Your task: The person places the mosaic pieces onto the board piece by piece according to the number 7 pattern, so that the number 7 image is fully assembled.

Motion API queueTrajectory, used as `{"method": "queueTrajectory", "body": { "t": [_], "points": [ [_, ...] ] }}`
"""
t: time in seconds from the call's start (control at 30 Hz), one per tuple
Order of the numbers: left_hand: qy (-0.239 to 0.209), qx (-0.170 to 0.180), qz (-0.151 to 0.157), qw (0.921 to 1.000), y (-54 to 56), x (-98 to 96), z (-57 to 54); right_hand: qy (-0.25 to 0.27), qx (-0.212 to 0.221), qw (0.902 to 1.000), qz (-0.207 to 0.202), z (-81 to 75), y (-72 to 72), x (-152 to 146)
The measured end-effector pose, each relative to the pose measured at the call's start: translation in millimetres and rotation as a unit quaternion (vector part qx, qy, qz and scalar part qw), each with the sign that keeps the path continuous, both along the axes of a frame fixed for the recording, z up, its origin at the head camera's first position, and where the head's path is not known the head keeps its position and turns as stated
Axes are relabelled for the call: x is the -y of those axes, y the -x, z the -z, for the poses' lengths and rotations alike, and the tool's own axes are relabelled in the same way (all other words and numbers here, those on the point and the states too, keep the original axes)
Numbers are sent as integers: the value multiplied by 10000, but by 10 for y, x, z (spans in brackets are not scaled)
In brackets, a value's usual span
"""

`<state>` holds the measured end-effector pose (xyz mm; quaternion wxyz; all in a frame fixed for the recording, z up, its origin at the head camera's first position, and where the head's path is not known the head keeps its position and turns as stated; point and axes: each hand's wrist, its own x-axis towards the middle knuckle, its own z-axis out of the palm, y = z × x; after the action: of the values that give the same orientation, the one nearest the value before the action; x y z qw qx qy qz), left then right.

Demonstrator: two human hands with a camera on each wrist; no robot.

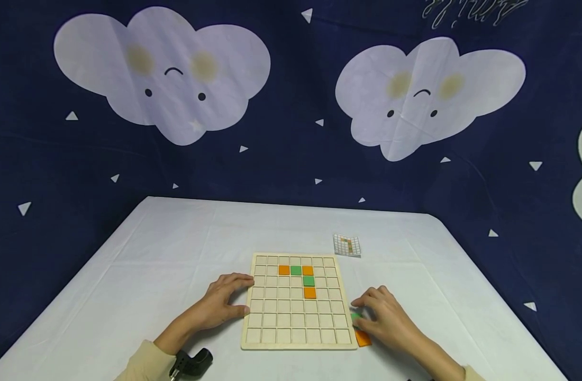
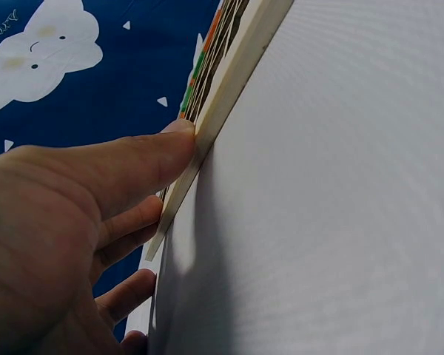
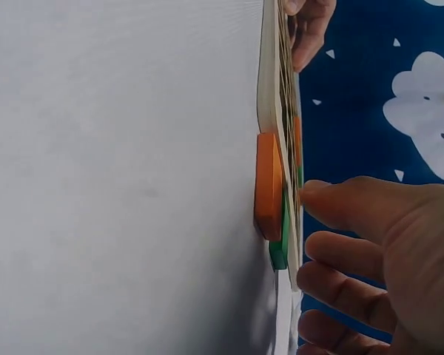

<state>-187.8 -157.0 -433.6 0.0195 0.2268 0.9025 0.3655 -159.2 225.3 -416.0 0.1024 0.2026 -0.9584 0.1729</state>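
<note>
A square wooden grid board (image 1: 276, 320) lies on the white table. Orange and green square tiles fill a few cells, such as a green tile (image 1: 308, 281) and an orange tile (image 1: 310, 292) below it. At the board's left edge, my left hand (image 1: 219, 300) rests its thumb and fingertips, with fingers nearly straight. My right hand (image 1: 386, 317) hovers beside the right edge, thumb and fingers apart and nothing seen between them. Beneath it, a loose green tile (image 3: 279, 251) and a loose orange tile (image 3: 268, 188) lie against the board; the hand partly covers them in the head view.
A small printed card (image 1: 347, 245) with a coloured grid pattern lies beyond the board's far right corner. White cloth covers the table (image 1: 176, 254). Behind it hangs a dark blue cloth (image 1: 291, 159) with clouds and triangles.
</note>
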Motion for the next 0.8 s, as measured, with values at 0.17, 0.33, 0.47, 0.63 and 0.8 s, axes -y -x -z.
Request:
{"method": "queueTrajectory", "body": {
  "t": [0.17, 0.33, 0.47, 0.63, 0.8],
  "points": [
    [-25, -34, 55, 10000, -2, 5, 2, -55, -16, 10000, -42, 30, -23, -36],
    [-24, -52, 75, 10000, -1, 8, 6, -15, -143, 9998, -119, 56, -36, -60],
    [-9, -19, 38, 10000, 3, 5, 9, -33, -11, 10000, -83, 58, -36, -67],
    [-20, 3, 40, 10000, 5, 3, 14, -12, 151, 9999, -40, 58, -30, -72],
    [-49, -28, 66, 10000, 6, 6, 17, 24, 155, 9999, -18, 69, -15, -85]
  ]
}}
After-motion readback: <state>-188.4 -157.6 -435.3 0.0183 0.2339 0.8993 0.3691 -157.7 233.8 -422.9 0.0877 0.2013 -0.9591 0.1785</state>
